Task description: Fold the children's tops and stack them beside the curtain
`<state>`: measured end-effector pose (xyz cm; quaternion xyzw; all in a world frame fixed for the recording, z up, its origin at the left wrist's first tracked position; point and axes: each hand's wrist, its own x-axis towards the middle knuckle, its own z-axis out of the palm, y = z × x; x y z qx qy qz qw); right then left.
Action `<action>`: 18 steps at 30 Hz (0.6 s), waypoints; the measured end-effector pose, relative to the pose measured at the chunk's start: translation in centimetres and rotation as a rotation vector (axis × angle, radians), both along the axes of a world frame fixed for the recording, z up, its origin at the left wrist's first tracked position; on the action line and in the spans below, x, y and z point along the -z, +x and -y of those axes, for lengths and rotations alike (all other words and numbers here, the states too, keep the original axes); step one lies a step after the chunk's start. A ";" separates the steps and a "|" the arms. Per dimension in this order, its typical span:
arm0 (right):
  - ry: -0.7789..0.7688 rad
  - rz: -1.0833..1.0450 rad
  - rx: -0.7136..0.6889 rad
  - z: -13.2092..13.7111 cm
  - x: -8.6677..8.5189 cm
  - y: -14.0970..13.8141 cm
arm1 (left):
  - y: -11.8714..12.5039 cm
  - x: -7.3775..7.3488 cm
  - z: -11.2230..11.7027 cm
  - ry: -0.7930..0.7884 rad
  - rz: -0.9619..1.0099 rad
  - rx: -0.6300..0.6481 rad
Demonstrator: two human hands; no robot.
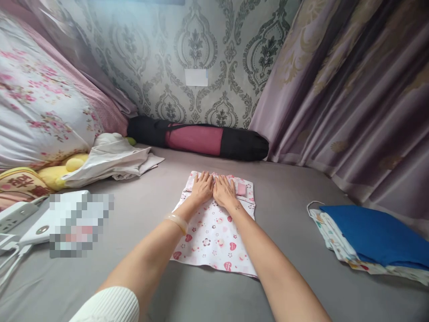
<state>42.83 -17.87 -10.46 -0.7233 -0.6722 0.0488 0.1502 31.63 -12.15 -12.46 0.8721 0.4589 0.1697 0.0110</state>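
Note:
A small white garment [214, 232] printed with red and pink hearts lies spread flat on the grey bed sheet [288, 197]. My left hand [202, 186] and my right hand [224, 190] lie side by side on its far end, palms down, fingers stretched out flat and thumbs almost touching. A pink patch [241, 188] on the garment sits just right of my right hand. My left wrist wears a pale bangle [178, 222].
A folded blue cloth [372, 235] rests on patterned fabric at the right. A black and pink rolled mat bag [197, 137] lies along the wall. At the left are white clothing [114, 162], a yellow plush toy [56, 174], a floral pillow [40, 103] and a white power strip [16, 214]. Curtains [351, 98] hang at the right.

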 end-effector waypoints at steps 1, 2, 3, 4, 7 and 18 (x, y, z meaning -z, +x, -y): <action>-0.009 -0.002 -0.003 0.0 0.2 0.0 | -0.2 0.2 -0.2 -0.009 -0.018 0.007; -0.015 -0.001 -0.005 0.0 0.4 0.0 | -0.3 0.4 -0.3 -0.017 -0.031 0.011; -0.019 0.002 -0.007 0.1 0.5 0.0 | -0.4 0.7 -0.5 -0.022 -0.039 0.013; -0.022 0.007 -0.007 0.2 0.5 0.0 | -0.5 0.8 -0.5 -0.022 -0.042 0.013; -0.028 0.018 0.001 0.2 0.6 0.0 | -0.6 1.2 -0.6 -0.008 -0.036 0.017; 0.035 0.047 0.101 0.8 0.4 0.7 | -0.6 0.4 0.5 0.138 0.074 -0.079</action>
